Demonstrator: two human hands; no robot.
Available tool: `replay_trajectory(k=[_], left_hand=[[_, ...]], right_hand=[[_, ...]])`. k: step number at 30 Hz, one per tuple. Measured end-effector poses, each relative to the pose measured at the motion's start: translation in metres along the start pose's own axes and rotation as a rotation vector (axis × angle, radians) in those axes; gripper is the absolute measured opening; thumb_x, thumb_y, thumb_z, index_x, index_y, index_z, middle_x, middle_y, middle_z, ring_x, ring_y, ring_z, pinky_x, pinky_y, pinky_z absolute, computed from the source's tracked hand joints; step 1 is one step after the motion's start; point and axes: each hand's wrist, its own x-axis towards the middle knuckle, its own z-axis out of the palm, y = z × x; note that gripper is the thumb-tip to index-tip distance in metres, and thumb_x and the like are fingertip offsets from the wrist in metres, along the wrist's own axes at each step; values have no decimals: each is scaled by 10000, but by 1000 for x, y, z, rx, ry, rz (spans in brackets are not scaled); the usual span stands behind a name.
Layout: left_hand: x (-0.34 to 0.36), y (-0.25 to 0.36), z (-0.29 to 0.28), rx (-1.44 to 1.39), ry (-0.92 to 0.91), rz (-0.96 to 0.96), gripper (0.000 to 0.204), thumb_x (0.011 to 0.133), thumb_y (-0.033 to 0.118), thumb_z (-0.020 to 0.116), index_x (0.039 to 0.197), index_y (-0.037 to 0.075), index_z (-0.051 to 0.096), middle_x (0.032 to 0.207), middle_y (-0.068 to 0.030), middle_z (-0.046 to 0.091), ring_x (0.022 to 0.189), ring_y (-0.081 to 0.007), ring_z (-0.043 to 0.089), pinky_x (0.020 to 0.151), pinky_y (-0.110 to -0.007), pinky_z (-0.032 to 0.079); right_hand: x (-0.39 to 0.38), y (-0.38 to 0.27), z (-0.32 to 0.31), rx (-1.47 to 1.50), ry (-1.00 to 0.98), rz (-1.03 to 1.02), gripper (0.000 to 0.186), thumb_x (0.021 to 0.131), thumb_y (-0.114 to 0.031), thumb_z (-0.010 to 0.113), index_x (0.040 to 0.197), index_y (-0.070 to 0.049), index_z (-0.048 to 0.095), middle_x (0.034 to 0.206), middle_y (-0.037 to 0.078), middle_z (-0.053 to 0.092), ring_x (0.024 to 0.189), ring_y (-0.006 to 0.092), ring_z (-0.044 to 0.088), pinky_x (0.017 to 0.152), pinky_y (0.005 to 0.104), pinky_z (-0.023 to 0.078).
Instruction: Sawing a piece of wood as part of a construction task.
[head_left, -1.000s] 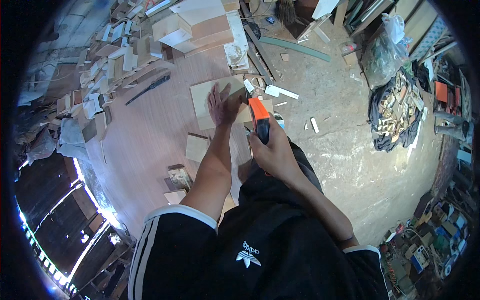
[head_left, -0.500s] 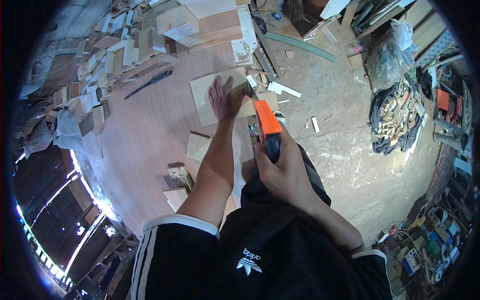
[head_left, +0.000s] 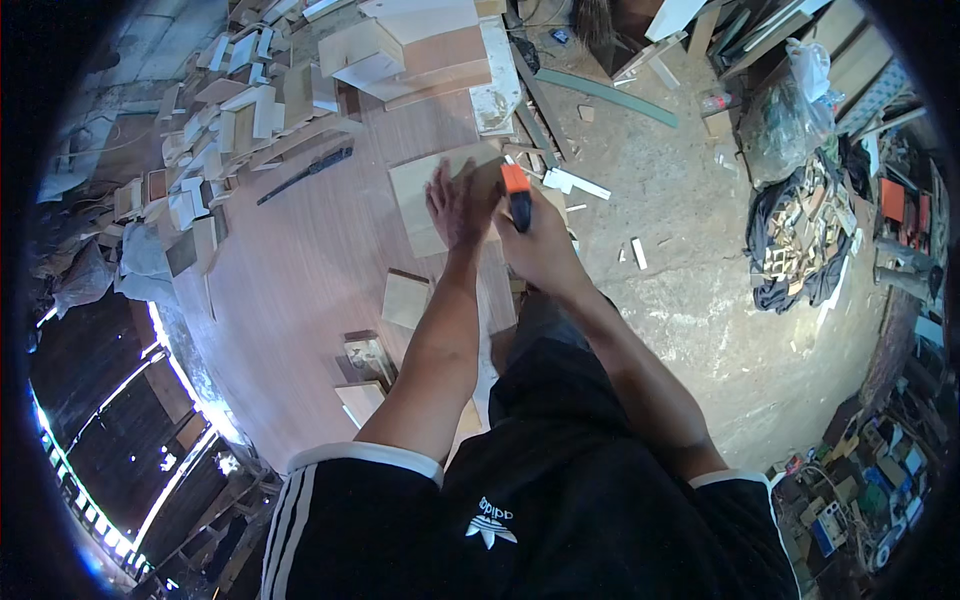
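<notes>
My left hand [head_left: 458, 207] lies flat with fingers spread on a thin, light wooden board [head_left: 412, 205]. The board rests at the right-hand edge of the brown work table [head_left: 300, 270]. My right hand [head_left: 543, 248] is wrapped round the orange and black handle of a handsaw [head_left: 516, 190], just right of my left hand at the board's edge. The saw blade is mostly hidden behind its handle. Nearer to me on the table lie a small square wooden piece [head_left: 405, 298] and a wooden block [head_left: 368, 358], both left of my left forearm.
A dark, long, narrow tool [head_left: 305, 175] lies on the table's left side. Wooden boxes and cut pieces [head_left: 235, 130] pile up beyond it. To the right, offcuts [head_left: 578, 184] lie on the concrete floor [head_left: 680, 330], with a black sack of wood scraps [head_left: 800, 235] farther over.
My right hand has pushed the saw forward, away from me, so its handle is now beside my left hand. The left hand stays on the board. The whole view has shifted slightly.
</notes>
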Motion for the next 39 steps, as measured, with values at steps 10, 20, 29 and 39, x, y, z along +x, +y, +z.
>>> replay_trajectory(k=[10,20,29,39], left_hand=[[7,7,2,1,-7,-63,634,756,512,676,1325,282,519,1460,-108,363,1346,-302,334,1114,-505,222],[8,22,1,-28,-23,-61,661,747,525,694,1336,290,507,1469,-95,354,1355,-297,320,1129,-499,196],[8,18,-4,23,-70,-75,677,751,538,678,1355,300,488,1472,-92,348,1362,-299,307,1134,-492,184],[10,26,9,10,-24,-46,674,717,502,722,1328,301,522,1451,-93,383,1340,-306,339,1124,-493,210]], right_hand=[[-5,8,-6,84,-78,-18,152,838,-50,542,974,-4,493,694,48,495,576,115,485,523,286,411],[-9,12,-11,118,-48,47,184,835,-30,520,1008,29,505,715,75,481,656,119,476,610,314,414],[-1,4,-6,13,-56,71,224,810,-43,538,1025,20,527,766,172,563,689,247,584,661,350,462],[31,35,-3,-22,-119,200,344,810,-3,517,1152,22,511,785,77,522,696,109,500,647,258,415]])
